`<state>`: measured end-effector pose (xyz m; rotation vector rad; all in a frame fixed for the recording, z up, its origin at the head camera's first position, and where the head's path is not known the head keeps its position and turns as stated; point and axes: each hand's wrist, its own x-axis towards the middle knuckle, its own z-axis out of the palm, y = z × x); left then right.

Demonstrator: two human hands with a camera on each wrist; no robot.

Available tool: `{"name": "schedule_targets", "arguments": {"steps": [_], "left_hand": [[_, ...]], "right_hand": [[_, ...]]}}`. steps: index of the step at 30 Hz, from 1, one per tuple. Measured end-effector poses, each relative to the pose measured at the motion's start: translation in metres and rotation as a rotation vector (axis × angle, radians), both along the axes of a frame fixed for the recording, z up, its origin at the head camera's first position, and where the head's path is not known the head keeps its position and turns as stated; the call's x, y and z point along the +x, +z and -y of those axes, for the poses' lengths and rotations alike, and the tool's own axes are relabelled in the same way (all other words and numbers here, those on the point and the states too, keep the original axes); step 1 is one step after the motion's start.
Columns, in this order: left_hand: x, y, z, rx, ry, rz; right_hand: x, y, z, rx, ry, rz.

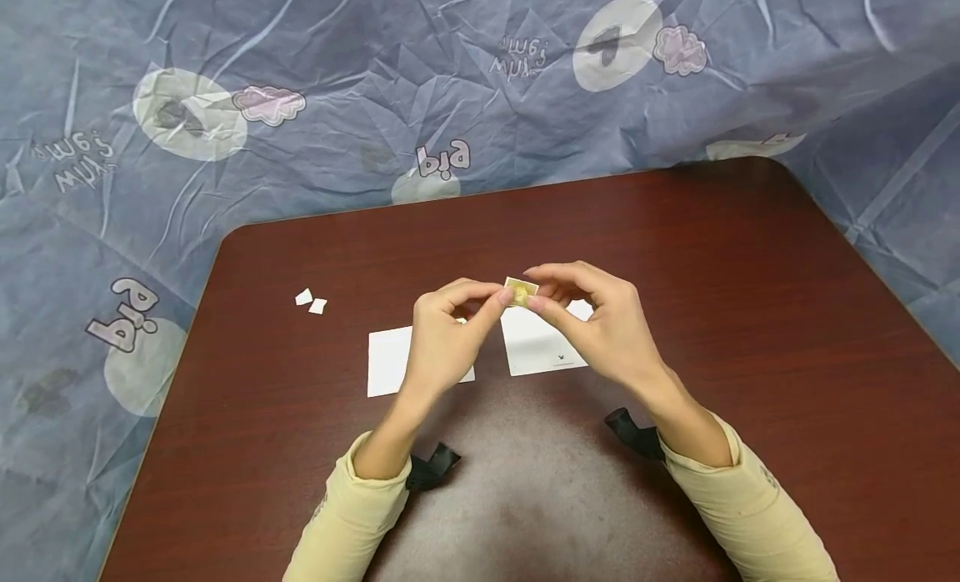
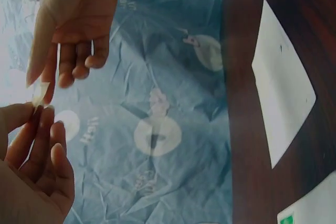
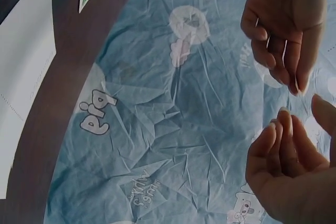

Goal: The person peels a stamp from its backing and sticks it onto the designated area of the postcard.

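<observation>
A small yellowish stamp point(image 1: 521, 291) with a pale border is held up above the table between both hands. My left hand point(image 1: 450, 336) pinches its left side between thumb and fingertips. On the other side, my right hand point(image 1: 603, 323) holds the lower right corner, thumb in front and fingers curled behind. The left wrist view shows the stamp point(image 2: 41, 93) nearly edge-on where the fingertips meet. Beneath the hands lie a white card point(image 1: 386, 361) on the left and a white card point(image 1: 540, 348) with a small dark mark on the right, each partly covered by a hand.
Two small white paper scraps point(image 1: 318, 306) lie at the left of the dark reddish table point(image 1: 262, 449). One card bears a green mark point(image 2: 286, 220). Behind the table hangs a wrinkled blue printed cloth point(image 1: 337, 82). Black straps point(image 1: 435, 467) stick out at the wrists.
</observation>
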<state>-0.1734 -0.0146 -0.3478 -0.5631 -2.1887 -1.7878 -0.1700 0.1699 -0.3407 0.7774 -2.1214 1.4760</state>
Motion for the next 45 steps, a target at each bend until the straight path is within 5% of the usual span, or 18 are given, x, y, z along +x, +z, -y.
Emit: {"name": "schedule_targets", "arguments": {"steps": [5,13,17,24,27,30,36,39,45], "left_hand": [[0.003,0.003,-0.006,0.079,-0.051,0.065],[0.004,0.001,-0.01,0.121,-0.15,0.087],[0.004,0.0,-0.011,0.114,-0.152,0.084],[0.005,-0.008,-0.016,0.038,-0.116,0.011],[0.005,-0.015,-0.018,-0.115,-0.113,-0.029],[0.005,-0.024,-0.02,-0.402,-0.132,-0.055],[0.008,-0.048,-0.024,-0.929,-0.276,0.026],[0.008,-0.06,-0.025,-1.064,-0.329,0.069],[0.007,-0.077,-0.023,-1.196,-0.401,0.114]], "right_hand": [[0.004,0.004,0.0,-0.126,0.014,0.155],[0.007,0.012,-0.009,-0.282,0.104,0.514],[0.005,0.013,-0.012,-0.246,0.072,0.548],[0.001,0.011,-0.015,-0.171,-0.031,0.488],[-0.003,0.009,-0.018,-0.178,-0.087,0.458],[-0.009,0.008,-0.022,-0.184,-0.141,0.44],[-0.018,0.004,-0.025,-0.187,-0.163,0.446],[-0.022,0.001,-0.025,-0.172,-0.171,0.45],[-0.03,-0.006,-0.029,-0.137,-0.199,0.473]]}}
